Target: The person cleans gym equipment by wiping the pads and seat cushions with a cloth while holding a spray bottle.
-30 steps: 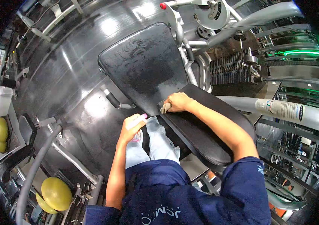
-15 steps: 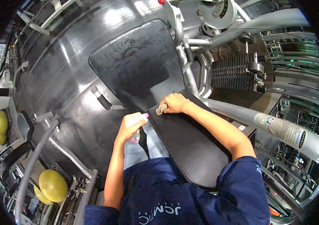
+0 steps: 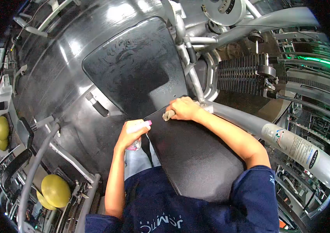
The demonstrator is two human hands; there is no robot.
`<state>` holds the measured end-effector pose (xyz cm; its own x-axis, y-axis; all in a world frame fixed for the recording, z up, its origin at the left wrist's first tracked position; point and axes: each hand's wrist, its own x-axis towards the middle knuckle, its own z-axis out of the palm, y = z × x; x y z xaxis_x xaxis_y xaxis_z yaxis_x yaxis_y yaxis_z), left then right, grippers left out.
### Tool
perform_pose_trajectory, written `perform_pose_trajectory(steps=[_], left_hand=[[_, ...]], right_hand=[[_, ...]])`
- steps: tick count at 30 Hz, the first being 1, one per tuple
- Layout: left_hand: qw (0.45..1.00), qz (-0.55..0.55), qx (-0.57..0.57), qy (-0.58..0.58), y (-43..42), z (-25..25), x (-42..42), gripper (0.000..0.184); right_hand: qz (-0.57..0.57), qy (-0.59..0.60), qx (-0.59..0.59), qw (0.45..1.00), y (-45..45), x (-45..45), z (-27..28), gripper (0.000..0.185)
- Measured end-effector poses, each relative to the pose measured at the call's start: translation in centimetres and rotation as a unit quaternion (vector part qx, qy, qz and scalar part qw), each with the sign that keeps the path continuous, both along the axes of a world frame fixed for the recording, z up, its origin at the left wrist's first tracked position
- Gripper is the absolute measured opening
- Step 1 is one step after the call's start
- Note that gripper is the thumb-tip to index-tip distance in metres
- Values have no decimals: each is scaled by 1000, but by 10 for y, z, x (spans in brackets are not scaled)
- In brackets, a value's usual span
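My left hand (image 3: pixel 131 133) is wrapped round a spray bottle (image 3: pixel 134 145) with a white head and a pink tip, held beside the near left corner of the black seat pad (image 3: pixel 200 155). The bottle's lower part is clear with some pink on it. My right hand (image 3: pixel 183 108) is closed on a folded beige cloth (image 3: pixel 168 115) and rests on the far end of that pad. Past both hands lies the larger black backrest (image 3: pixel 134 66), its surface streaked and smeared.
A weight stack (image 3: pixel 242 75) and a grey frame tube (image 3: pixel 289 143) with a label stand on the right. Yellow balls (image 3: pixel 56 190) and a bent grey rail (image 3: pixel 37 171) are at the left. A padded handle (image 3: pixel 99 107) juts out left of the backrest.
The view has shifted, and the seat pad now lies more in front of my body. Both hands keep their hold; the right with the cloth stays at the pad's far end.
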<state>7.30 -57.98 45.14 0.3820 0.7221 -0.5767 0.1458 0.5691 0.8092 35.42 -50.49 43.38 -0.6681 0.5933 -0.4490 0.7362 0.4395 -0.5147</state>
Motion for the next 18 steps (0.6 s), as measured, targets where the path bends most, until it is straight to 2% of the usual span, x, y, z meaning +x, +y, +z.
perform_pose_trajectory(steps=[3,6,9,14,17,18], left_hand=[[1000,-9,4,10,4,-3,7,22],[1000,-7,3,15,9,-1,11,22],[1000,-9,1,17,13,2,16,22],[999,-33,-2,22,23,11,27,22],[998,-43,-6,45,27,15,39,22],[997,-54,-2,60,28,16,43,22]], right_hand=[[25,15,-29,999,-1,1,8,28],[66,-4,-163,984,6,16,45,31],[47,-17,-149,988,12,43,58,31],[-20,-7,-88,996,19,47,27,26],[-3,-3,-40,999,16,36,4,26],[6,-17,-71,997,18,33,7,29]])
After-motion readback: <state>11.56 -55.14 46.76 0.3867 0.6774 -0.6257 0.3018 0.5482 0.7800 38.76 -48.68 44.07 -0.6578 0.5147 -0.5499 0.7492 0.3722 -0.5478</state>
